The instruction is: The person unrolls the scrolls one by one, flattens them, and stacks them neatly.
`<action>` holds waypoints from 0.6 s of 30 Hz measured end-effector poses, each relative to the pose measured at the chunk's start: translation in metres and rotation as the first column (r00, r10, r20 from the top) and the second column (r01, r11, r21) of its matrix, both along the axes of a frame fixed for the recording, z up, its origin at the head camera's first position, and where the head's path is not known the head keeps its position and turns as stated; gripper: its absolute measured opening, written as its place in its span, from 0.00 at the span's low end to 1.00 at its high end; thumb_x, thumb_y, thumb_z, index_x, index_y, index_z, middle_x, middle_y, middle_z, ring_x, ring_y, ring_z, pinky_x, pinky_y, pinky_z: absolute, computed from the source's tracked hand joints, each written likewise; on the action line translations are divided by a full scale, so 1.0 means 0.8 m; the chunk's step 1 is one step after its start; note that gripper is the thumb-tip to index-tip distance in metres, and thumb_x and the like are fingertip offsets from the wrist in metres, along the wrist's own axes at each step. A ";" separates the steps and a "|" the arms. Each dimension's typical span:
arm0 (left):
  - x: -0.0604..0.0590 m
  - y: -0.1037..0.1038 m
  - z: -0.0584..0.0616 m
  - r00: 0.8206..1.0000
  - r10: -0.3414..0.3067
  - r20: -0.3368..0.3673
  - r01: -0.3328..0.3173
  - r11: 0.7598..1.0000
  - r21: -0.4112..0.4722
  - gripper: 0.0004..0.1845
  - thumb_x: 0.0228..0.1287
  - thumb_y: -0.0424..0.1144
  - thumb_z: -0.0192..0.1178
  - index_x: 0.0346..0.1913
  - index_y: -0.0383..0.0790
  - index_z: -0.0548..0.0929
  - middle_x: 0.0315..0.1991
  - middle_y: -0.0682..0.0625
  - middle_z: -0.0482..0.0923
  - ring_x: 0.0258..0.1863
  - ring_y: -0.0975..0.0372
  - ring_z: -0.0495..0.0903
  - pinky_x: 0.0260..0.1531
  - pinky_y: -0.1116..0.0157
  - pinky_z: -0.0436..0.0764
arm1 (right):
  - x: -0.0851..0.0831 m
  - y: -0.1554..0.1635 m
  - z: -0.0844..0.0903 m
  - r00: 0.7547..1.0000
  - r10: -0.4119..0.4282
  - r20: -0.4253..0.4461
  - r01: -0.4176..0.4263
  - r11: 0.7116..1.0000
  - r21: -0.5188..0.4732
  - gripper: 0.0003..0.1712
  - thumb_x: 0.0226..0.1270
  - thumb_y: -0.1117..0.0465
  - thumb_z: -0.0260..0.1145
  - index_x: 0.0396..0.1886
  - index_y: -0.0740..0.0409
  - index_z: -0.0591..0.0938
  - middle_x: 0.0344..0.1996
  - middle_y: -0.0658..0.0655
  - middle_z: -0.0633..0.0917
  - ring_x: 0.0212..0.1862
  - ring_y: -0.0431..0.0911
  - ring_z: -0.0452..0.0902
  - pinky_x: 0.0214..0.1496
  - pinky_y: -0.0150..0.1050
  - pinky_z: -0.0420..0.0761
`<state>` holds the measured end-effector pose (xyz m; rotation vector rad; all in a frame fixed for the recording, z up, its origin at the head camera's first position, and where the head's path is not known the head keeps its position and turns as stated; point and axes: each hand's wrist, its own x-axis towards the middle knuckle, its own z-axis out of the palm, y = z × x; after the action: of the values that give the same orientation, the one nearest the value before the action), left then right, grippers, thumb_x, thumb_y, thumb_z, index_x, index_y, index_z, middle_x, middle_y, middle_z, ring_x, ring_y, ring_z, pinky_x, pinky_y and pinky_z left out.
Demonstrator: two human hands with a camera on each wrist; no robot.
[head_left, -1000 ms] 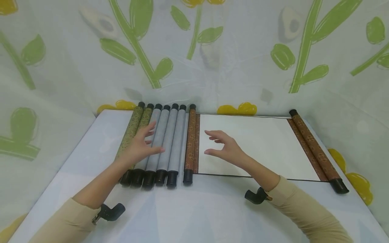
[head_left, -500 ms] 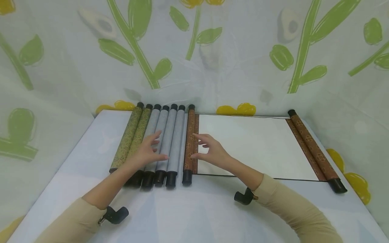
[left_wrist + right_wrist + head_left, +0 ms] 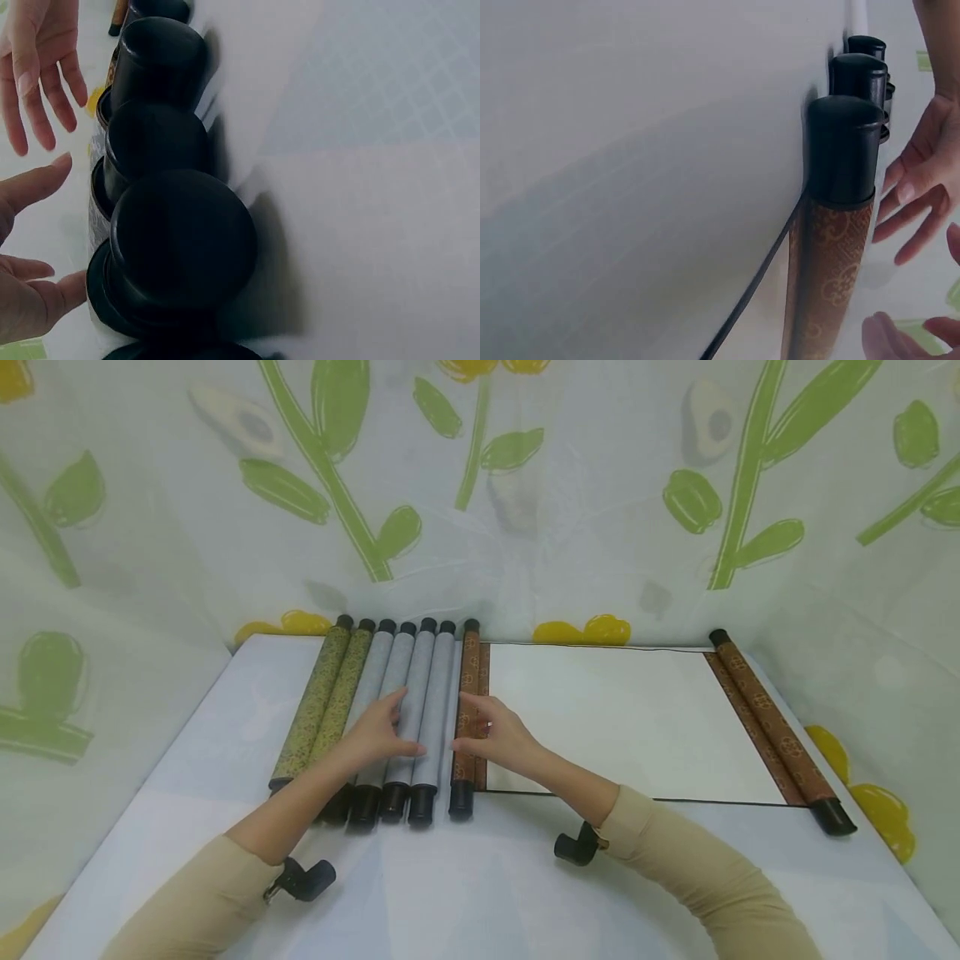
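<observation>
My left hand (image 3: 375,732) is held over several rolled grey scrolls (image 3: 429,727), thumb and fingers spread apart with nothing between them. Facing it, my right hand (image 3: 501,739) hovers at the left roller (image 3: 467,668) of a brown patterned scroll, its thumb and fingers overlapping that roller in the head view. White paper (image 3: 615,718) stretches from this roller to the brown right roller (image 3: 772,718). In the left wrist view, black end knobs (image 3: 184,240) line up beside my left fingers (image 3: 34,184). The right wrist view shows the brown roller's black knob (image 3: 845,150) close up.
Two green patterned scrolls (image 3: 315,706) lie left of the grey ones, partly behind my left forearm. All rest on a pale table (image 3: 480,893). A leaf-print cloth (image 3: 585,552) hangs behind. A black device (image 3: 303,881) is strapped at each wrist.
My right hand has moved left, from over the white paper to the brown left roller. My left hand has shifted right from the green scrolls to the grey ones. The green scrolls show more fully.
</observation>
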<state>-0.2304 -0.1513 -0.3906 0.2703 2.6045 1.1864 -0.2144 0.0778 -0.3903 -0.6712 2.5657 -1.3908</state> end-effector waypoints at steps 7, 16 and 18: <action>-0.008 0.009 -0.003 0.999 -0.020 0.025 0.020 1.000 -0.007 0.53 0.47 0.39 0.73 0.72 0.29 0.51 0.70 0.30 0.52 0.67 0.39 0.57 0.61 0.48 0.65 | -0.006 -0.014 -0.003 0.999 -0.012 0.030 0.011 1.000 0.013 0.43 0.59 0.60 0.70 0.70 0.63 0.61 0.66 0.65 0.66 0.56 0.57 0.74 0.49 0.42 0.80; -0.019 0.005 -0.011 0.988 -0.028 0.152 0.014 0.996 0.091 0.55 0.47 0.38 0.73 0.73 0.31 0.49 0.72 0.31 0.45 0.71 0.40 0.47 0.67 0.48 0.55 | -0.020 -0.049 0.004 0.983 -0.096 0.158 0.085 0.993 0.077 0.45 0.60 0.60 0.68 0.72 0.62 0.57 0.69 0.66 0.62 0.67 0.58 0.62 0.62 0.49 0.70; -0.021 0.005 -0.012 0.986 -0.033 0.165 0.015 0.994 0.112 0.55 0.47 0.37 0.73 0.73 0.32 0.48 0.73 0.31 0.44 0.71 0.40 0.45 0.67 0.47 0.53 | -0.025 -0.056 0.006 0.977 -0.109 0.184 0.097 0.993 0.073 0.45 0.59 0.60 0.68 0.72 0.63 0.56 0.69 0.67 0.62 0.69 0.58 0.59 0.65 0.51 0.66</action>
<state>-0.2473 -0.1476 -0.3999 0.2139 2.3907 1.2884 -0.2347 0.0330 -0.3851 -0.3821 2.5134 -1.3261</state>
